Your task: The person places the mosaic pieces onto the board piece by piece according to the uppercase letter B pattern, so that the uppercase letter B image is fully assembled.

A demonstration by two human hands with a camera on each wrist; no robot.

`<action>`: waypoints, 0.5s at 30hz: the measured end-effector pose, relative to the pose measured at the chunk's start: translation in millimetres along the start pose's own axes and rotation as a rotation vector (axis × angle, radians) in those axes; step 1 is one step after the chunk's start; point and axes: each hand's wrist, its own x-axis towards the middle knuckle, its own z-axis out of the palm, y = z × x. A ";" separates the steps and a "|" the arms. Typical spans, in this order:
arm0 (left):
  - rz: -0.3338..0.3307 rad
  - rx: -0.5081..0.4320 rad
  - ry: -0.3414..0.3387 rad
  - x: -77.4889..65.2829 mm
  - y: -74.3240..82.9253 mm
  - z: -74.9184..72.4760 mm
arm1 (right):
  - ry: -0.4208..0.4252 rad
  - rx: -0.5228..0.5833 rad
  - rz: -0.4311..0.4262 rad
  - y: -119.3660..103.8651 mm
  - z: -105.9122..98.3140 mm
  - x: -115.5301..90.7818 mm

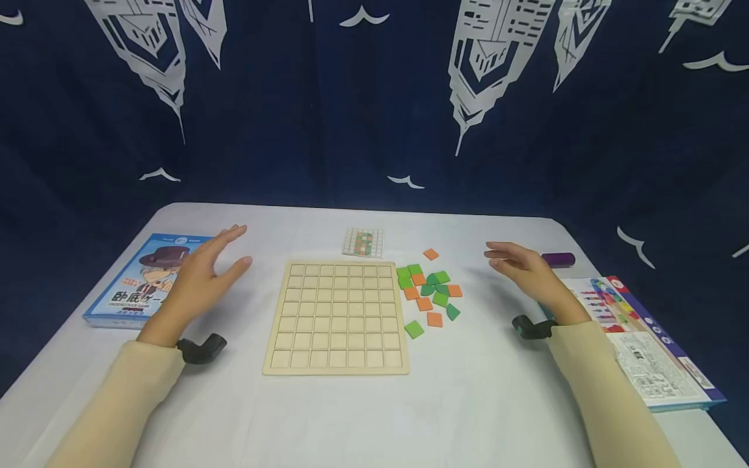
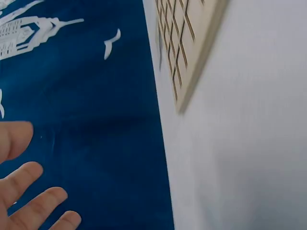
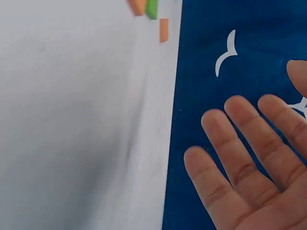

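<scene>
The coloured tiles (image 1: pixel 441 299) lie just beside the right edge of the wooden grid board (image 1: pixel 336 325), between it and the right hand (image 1: pixel 529 276); the right hand is therefore the nearer one, with the scatter to its left across a strip of bare cloth, while the left hand (image 1: pixel 201 286) is off the board's left edge, with the whole board between it and the tiles. Both hands appear raised above the table; their fingers are extended, thumbs apart from them, and neither holds anything; the right wrist view shows that palm bare and its fingers slightly spread. The tiles are squares and rounded, leaf-like pieces, orange and green, with no strong long axis; the group as a whole runs along the upper and middle part of the board's right edge, some pieces overlapping; one orange tile (image 1: pixel 430 254) sits apart, beyond the board's far right corner. A small patterned card (image 1: pixel 363 243) lies just past the board's far edge; the board's cells hold no tiles; whether the closest green tiles touch its rim, I cannot tell.
</scene>
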 end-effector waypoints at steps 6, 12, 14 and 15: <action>-0.040 -0.233 0.014 6.6 7.5 15.9 | -0.065 0.213 0.046 3.6 3.4 14.8; -0.148 -0.545 -0.017 15.2 8.8 33.7 | -0.118 0.326 0.129 4.0 7.1 31.7; -0.209 -0.625 -0.040 15.3 7.3 39.4 | -0.133 0.381 0.152 4.3 9.0 38.5; -0.240 -0.663 -0.052 14.9 6.5 42.1 | -0.142 0.415 0.167 4.5 10.1 41.9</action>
